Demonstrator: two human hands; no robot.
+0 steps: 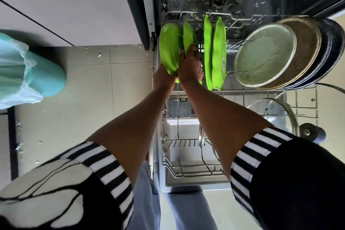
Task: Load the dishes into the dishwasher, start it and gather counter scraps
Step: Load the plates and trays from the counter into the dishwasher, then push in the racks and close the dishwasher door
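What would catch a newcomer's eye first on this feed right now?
Four bright green plates on edge in the pulled-out dishwasher rack: the left hand holds the leftmost green plate, the right hand grips the second green plate, and two other green plates stand free beside them. At the rack's right leans a stack of large round pans; a teal bin stands on the scrap-littered floor, far left.

No text, label or number can be read.

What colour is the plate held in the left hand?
Bright green: the plate in the left hand shows plainly in the head view.
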